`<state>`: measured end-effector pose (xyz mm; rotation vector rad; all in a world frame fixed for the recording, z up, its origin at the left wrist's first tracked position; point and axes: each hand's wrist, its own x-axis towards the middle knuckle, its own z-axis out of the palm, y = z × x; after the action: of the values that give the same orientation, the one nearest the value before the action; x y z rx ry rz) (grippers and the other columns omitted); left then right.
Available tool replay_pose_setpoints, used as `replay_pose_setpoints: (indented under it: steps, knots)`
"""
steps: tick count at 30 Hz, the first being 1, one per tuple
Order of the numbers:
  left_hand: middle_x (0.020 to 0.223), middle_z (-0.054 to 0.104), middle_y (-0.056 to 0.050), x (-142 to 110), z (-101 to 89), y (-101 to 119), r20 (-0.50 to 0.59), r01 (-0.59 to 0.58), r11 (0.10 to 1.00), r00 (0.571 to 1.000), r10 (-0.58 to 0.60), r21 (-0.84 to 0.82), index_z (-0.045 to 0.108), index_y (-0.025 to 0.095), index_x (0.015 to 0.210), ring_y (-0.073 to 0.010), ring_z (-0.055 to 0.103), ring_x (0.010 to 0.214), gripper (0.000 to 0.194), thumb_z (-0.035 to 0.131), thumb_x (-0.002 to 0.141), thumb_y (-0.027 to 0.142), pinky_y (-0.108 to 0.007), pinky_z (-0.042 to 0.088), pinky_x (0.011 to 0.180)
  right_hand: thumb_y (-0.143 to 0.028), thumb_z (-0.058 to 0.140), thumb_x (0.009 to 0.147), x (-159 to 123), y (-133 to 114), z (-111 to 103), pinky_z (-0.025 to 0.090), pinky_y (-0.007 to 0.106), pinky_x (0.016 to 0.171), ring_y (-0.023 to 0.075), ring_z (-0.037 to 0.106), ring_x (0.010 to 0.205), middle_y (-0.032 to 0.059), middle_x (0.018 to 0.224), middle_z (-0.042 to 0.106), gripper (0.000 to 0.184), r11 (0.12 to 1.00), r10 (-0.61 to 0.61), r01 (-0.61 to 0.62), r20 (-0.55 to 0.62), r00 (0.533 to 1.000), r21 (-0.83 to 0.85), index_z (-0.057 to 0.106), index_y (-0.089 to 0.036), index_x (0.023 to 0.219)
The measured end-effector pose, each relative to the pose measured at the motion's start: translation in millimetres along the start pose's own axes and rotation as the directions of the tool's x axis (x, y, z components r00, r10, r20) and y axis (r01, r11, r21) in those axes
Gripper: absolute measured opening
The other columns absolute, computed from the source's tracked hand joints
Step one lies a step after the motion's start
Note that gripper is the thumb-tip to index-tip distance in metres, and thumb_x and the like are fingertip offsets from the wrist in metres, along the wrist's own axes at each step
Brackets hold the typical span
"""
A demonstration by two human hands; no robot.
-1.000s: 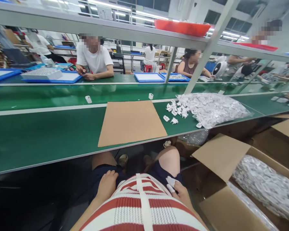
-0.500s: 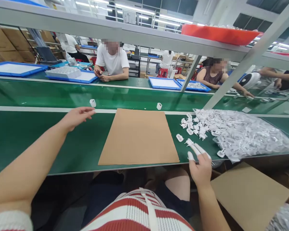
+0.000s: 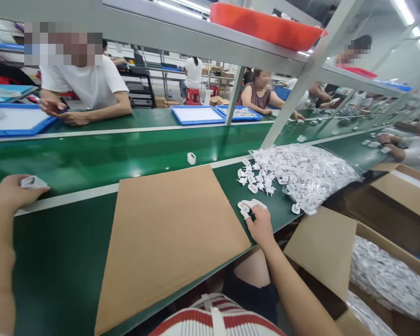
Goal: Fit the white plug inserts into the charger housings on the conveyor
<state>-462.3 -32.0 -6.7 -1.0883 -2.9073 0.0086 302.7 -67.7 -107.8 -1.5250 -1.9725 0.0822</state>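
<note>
My left hand [image 3: 10,193] is at the far left over the green belt [image 3: 66,261], its fingers closed round a small white plug part [image 3: 31,182]. My right hand [image 3: 258,223], with white finger cots on its tips, rests on the belt beside a brown cardboard sheet [image 3: 164,238]. Its fingertips are bent down onto one or two small white parts [image 3: 247,205] at the edge of a scattered heap of white parts [image 3: 266,175]. A clear bag full of such parts [image 3: 311,172] lies just behind. Another single white part [image 3: 191,158] stands on the belt beyond the cardboard.
An open cardboard box [image 3: 336,252] with bagged white parts stands at my right knee. Blue trays [image 3: 196,114] lie on the far side, where several people sit. A slanted metal post [image 3: 294,98] carries a shelf with a red bin [image 3: 266,28].
My left hand has reached the white part on the belt and closed on it. My right hand moved forward from the belt edge onto the loose parts. The view turned left.
</note>
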Motion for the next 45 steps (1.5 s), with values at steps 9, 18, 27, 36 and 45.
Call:
replay_pose_setpoints:
  steps: [9, 18, 27, 36, 45]
  knots:
    - [0.122, 0.066, -0.004, -109.8, -34.2, 202.9, -0.064, -0.584, 0.749, 0.8, 0.597, -0.315, 0.05, 0.0, 0.139, -0.0124, 0.057, 0.105, 0.073, 0.071, 0.096, 0.054, -0.017, 0.036, 0.092, -0.021, 0.052, 0.096, 1.4, -1.3, -2.4, 0.042, 0.047, 0.106, 0.0308, 0.059, 0.121, 0.0122, 0.115, 0.072, 0.032, 0.999, 0.027, -0.027, -0.001, 1.0, 0.027, 0.07, -0.02, 0.123]
    - [0.131, 0.064, -0.016, -156.4, -31.8, 342.9, 0.019, -0.725, 0.624, 0.647, 0.762, -0.291, 0.051, 0.002, 0.142, -0.0174, 0.057, 0.095, 0.083, 0.076, 0.088, 0.06, -0.021, 0.038, 0.074, -0.014, 0.056, 0.093, 7.2, -11.5, -5.7, 0.044, 0.044, 0.107, 0.0293, 0.06, 0.125, 0.0097, 0.115, 0.075, 0.03, 0.995, 0.029, -0.025, -0.041, 0.999, 0.101, 0.073, -0.021, 0.118]
    - [0.138, 0.061, -0.013, -180.7, -56.4, 345.0, 0.004, -0.76, 0.615, 0.628, 0.778, -0.209, 0.051, 0.02, 0.149, -0.0314, 0.059, 0.109, 0.068, 0.052, 0.096, 0.062, -0.026, 0.037, 0.07, -0.009, 0.061, 0.09, 17.7, -12.3, -2.5, 0.043, 0.047, 0.112, 0.0294, 0.056, 0.132, 0.0064, 0.124, 0.073, 0.033, 0.986, 0.046, -0.021, -0.148, 0.988, 0.168, 0.076, -0.026, 0.114]
    - [0.13, 0.07, -0.003, -266.2, -59.6, 238.7, 0.124, -0.784, 0.617, 0.608, 0.784, -0.059, 0.062, 0.032, 0.14, -0.032, 0.065, 0.112, 0.069, 0.05, 0.084, 0.07, -0.03, 0.046, 0.077, -0.015, 0.058, 0.096, 11.1, -15.5, -2.7, 0.051, 0.045, 0.101, 0.0258, 0.067, 0.113, 0.0099, 0.116, 0.076, 0.028, 0.963, 0.06, 0.045, -0.371, 0.927, 0.267, 0.077, -0.023, 0.115]
    - [0.148, 0.057, -0.017, -306.0, -28.6, 172.6, 0.086, -0.81, 0.584, 0.586, 0.806, 0.048, 0.046, 0.011, 0.152, -0.0385, 0.052, 0.13, 0.078, 0.041, 0.094, 0.061, -0.046, 0.043, 0.104, -0.039, 0.074, 0.088, 4.1, -35.8, -16.8, 0.061, 0.038, 0.095, 0.023, 0.073, 0.112, 0.0089, 0.118, 0.076, 0.026, 0.557, 0.276, -0.062, -0.115, 0.954, 0.828, 0.077, -0.023, 0.109]
